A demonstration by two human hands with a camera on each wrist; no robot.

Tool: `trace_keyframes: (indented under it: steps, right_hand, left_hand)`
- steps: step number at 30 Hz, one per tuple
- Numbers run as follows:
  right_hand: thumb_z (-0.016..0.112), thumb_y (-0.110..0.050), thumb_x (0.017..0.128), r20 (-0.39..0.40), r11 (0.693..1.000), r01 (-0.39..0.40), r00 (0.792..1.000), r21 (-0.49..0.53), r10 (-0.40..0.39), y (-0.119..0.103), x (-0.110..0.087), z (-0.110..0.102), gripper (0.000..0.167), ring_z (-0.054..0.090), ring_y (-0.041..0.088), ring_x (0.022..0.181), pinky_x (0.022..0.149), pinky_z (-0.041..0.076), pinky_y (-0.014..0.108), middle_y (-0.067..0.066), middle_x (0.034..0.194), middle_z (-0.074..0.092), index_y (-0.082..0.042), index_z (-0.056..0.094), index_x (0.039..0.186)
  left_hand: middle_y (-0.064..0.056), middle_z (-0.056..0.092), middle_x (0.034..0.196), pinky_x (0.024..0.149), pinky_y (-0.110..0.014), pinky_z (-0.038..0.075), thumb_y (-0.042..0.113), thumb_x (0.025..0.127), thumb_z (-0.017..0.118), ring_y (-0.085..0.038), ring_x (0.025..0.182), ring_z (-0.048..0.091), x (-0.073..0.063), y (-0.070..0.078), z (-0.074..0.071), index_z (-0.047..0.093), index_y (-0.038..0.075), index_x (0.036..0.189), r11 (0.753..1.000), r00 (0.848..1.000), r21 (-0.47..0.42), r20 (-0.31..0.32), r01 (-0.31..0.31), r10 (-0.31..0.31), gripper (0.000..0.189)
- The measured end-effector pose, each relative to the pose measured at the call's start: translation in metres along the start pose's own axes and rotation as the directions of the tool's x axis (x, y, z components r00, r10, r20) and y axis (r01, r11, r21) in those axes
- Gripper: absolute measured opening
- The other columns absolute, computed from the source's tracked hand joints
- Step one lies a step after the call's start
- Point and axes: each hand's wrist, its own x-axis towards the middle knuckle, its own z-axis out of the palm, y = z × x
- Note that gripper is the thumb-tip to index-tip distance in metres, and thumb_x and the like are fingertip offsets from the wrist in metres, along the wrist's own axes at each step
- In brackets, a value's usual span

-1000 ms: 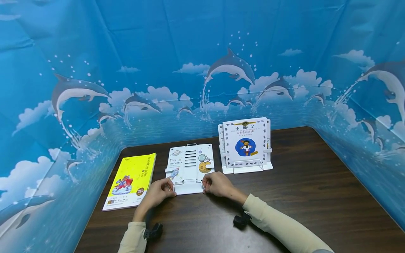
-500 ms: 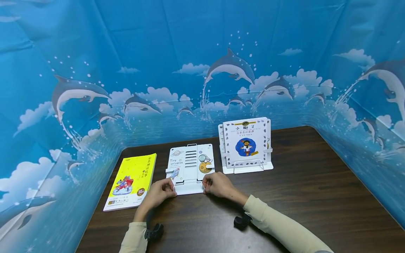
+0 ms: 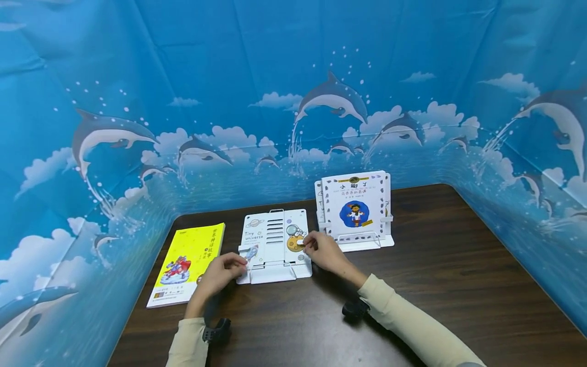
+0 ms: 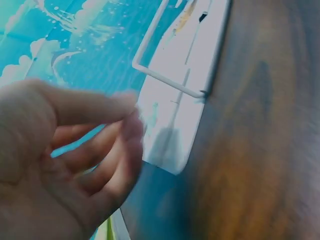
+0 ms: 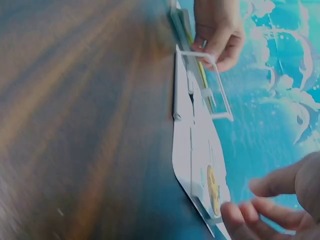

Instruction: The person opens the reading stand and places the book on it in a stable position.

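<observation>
A white folding book stand (image 3: 273, 239) printed "Tiny universe" lies low on the table in the head view. Across its front a wire page holder (image 4: 165, 77) stands raised in the left wrist view. My left hand (image 3: 219, 277) hovers by the stand's left edge, thumb and fingertips close together with nothing seen between them. At the right edge, by the side clip and the printed planet (image 5: 213, 190), is my right hand (image 3: 326, 253). Its thumb and fingers are apart in the right wrist view. Whether its fingertips touch the stand is unclear.
A yellow-covered book (image 3: 190, 260) lies to the left of the stand. Behind and to the right, a second white stand (image 3: 387, 241) holds a white picture book (image 3: 354, 206) upright. The dark wooden table (image 3: 440, 285) meets a blue dolphin-print curtain (image 3: 257, 76).
Both hands have let go of the wire holder at the stand's front. My left hand moved left and slightly up, my right hand up and right to the stand's side.
</observation>
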Motion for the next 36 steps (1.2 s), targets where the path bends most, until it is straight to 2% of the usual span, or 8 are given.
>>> trace_keyframes:
  steps: [3, 5, 7, 13, 18, 24, 31, 36]
  right_hand:
    - [0.074, 0.0, 0.091, -0.074, 0.998, -0.057, 0.996, -0.012, 0.056, 0.002, 0.006, -0.004, 0.019, 0.069, 0.02, 0.086, 0.079, 0.06, 0.037, 0.013, 0.096, 0.074, 0.005, 0.073, 0.109]
    - [0.075, -0.001, 0.092, -0.075, 0.995, -0.1, 0.992, -0.01, 0.099, 0.003, 0.009, -0.005, 0.025, 0.071, 0.024, 0.091, 0.084, 0.061, 0.042, 0.016, 0.1, 0.075, 0.007, 0.072, 0.115]
    - [0.074, -0.003, 0.093, -0.057, 0.992, -0.128, 0.99, -0.013, 0.127, 0.003, 0.011, -0.004, 0.027, 0.073, 0.026, 0.093, 0.085, 0.062, 0.045, 0.017, 0.103, 0.076, 0.008, 0.072, 0.118]
    - [0.072, -0.011, 0.099, 0.015, 0.982, -0.189, 0.982, -0.029, 0.189, 0.003, 0.017, 0.004, 0.034, 0.075, 0.026, 0.095, 0.082, 0.063, 0.042, 0.02, 0.112, 0.077, 0.007, 0.07, 0.128]
    - [0.073, -0.014, 0.099, 0.025, 0.982, -0.186, 0.982, -0.023, 0.187, -0.001, 0.017, 0.006, 0.043, 0.074, 0.028, 0.095, 0.081, 0.062, 0.044, 0.025, 0.117, 0.076, 0.011, 0.066, 0.134]
    - [0.074, -0.013, 0.097, -0.005, 0.985, -0.174, 0.985, 0.011, 0.174, -0.001, 0.014, 0.009, 0.045, 0.073, 0.029, 0.093, 0.081, 0.062, 0.044, 0.026, 0.115, 0.075, 0.013, 0.065, 0.133]
    - [0.074, -0.015, 0.097, -0.021, 0.981, -0.189, 0.982, 0.034, 0.19, -0.002, 0.014, 0.01, 0.048, 0.072, 0.032, 0.1, 0.087, 0.061, 0.047, 0.028, 0.125, 0.072, 0.011, 0.063, 0.136]
    - [0.074, -0.016, 0.098, -0.023, 0.977, -0.204, 0.978, 0.06, 0.205, -0.004, 0.015, 0.01, 0.046, 0.072, 0.032, 0.104, 0.089, 0.061, 0.047, 0.026, 0.127, 0.071, 0.006, 0.063, 0.137]
  left_hand:
    - [-0.013, 0.075, 0.11, 0.077, -0.026, 0.05, 0.015, 0.101, 0.072, -0.023, 0.089, 0.064, 0.008, 0.008, -0.002, 0.075, 0.005, 0.118, 1.0, 0.989, 0.02, -0.148, 0.014, -0.011, 0.02]
    - [-0.017, 0.074, 0.116, 0.079, -0.027, 0.051, 0.016, 0.103, 0.069, -0.026, 0.095, 0.065, 0.015, 0.012, 0.0, 0.073, 0.003, 0.123, 0.999, 0.976, 0.035, -0.219, 0.024, -0.016, 0.024]
    - [-0.021, 0.072, 0.123, 0.082, -0.03, 0.052, 0.016, 0.105, 0.066, -0.031, 0.101, 0.066, 0.023, 0.016, 0.002, 0.07, 0.0, 0.129, 0.998, 0.966, 0.045, -0.257, 0.037, -0.024, 0.029]
    - [-0.027, 0.062, 0.139, 0.102, -0.049, 0.053, 0.021, 0.107, 0.06, -0.039, 0.12, 0.061, 0.045, 0.023, 0.013, 0.053, -0.005, 0.149, 0.993, 0.964, 0.006, -0.241, 0.115, -0.11, 0.05]
    - [-0.028, 0.057, 0.146, 0.111, -0.053, 0.049, 0.025, 0.108, 0.056, -0.04, 0.126, 0.057, 0.057, 0.022, 0.02, 0.045, -0.006, 0.156, 0.982, 0.955, -0.072, -0.228, 0.176, -0.188, 0.057]
    - [-0.026, 0.054, 0.15, 0.113, -0.053, 0.047, 0.027, 0.108, 0.054, -0.039, 0.129, 0.055, 0.06, 0.021, 0.024, 0.045, -0.004, 0.157, 0.967, 0.939, -0.136, -0.244, 0.216, -0.244, 0.058]
    - [-0.026, 0.053, 0.151, 0.11, -0.051, 0.047, 0.023, 0.109, 0.055, -0.039, 0.129, 0.055, 0.058, 0.023, 0.025, 0.047, -0.004, 0.155, 0.961, 0.932, -0.193, -0.265, 0.198, -0.246, 0.055]
    - [-0.025, 0.056, 0.147, 0.109, -0.049, 0.048, 0.022, 0.109, 0.055, -0.038, 0.127, 0.057, 0.058, 0.024, 0.023, 0.051, -0.004, 0.153, 0.956, 0.918, -0.224, -0.302, 0.192, -0.255, 0.051]
